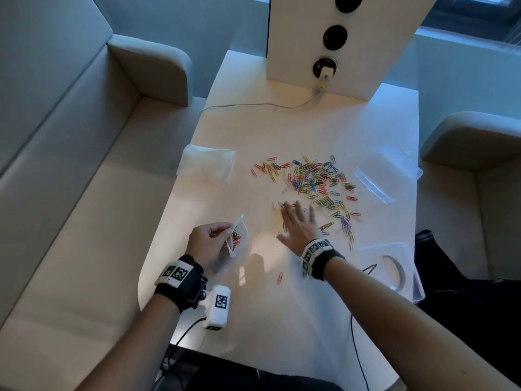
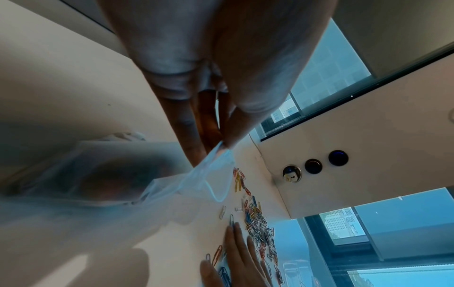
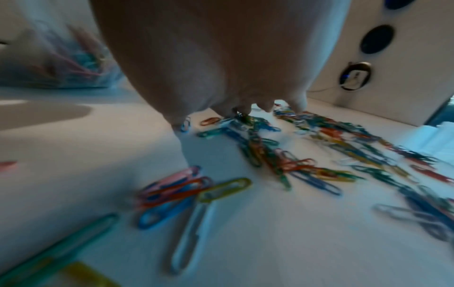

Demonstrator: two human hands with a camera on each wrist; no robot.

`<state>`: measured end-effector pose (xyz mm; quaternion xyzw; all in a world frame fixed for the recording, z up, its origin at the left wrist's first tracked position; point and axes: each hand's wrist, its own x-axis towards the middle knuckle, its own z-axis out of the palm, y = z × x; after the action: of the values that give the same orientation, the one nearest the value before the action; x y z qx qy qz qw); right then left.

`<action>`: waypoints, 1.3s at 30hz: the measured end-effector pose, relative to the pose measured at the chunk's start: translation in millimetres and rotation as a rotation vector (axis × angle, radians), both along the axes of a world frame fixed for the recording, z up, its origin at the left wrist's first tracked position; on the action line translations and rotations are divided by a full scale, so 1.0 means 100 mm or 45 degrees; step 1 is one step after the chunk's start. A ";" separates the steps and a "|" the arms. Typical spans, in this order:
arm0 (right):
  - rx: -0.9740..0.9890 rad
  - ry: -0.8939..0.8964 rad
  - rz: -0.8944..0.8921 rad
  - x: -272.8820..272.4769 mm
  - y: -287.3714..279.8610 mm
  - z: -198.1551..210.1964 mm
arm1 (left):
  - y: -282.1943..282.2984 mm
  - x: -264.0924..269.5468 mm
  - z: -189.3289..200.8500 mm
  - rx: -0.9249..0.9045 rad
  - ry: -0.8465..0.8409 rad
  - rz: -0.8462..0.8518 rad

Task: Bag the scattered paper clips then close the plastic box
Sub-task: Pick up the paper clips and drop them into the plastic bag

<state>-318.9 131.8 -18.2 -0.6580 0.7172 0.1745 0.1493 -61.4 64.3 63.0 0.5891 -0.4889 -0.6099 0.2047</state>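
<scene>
A heap of coloured paper clips [image 1: 313, 179] lies scattered on the white table [image 1: 282, 131], shown close up as paper clips [image 3: 307, 155] in the right wrist view. My left hand [image 1: 207, 242] pinches the rim of a small clear bag [image 1: 235, 237] that holds a few clips, and the bag [image 2: 211, 174] hangs open from the fingers. My right hand [image 1: 297, 224] lies flat with fingers spread over clips at the near edge of the heap. Right fingertips [image 3: 243, 113] touch the clips. A clear plastic box [image 1: 386, 176] stands open at the right.
A folded white cloth or bags [image 1: 207, 165] lies at the left of the table. Another clear container [image 1: 394, 266] with a ring inside sits near the right edge. A white panel [image 1: 338, 38] with sockets and a plugged cable stands at the back. One red clip [image 1: 280, 277] lies apart near me.
</scene>
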 end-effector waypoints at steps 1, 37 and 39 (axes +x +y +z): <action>0.037 0.000 -0.046 -0.07 0.00 0.02 | 0.00 -0.01 0.00 0.007 0.002 0.006; -0.253 -1.290 -0.621 0.42 0.41 0.84 | 0.40 -0.73 -0.02 -0.112 -0.026 -0.204; -0.257 -1.234 -0.484 0.44 0.43 0.92 | 0.40 -0.72 -0.01 -0.113 -0.012 -0.201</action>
<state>-274.8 174.4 73.8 -0.5328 0.6857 -0.2498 0.4285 -133.2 104.3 61.5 0.5421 -0.5613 -0.5990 0.1797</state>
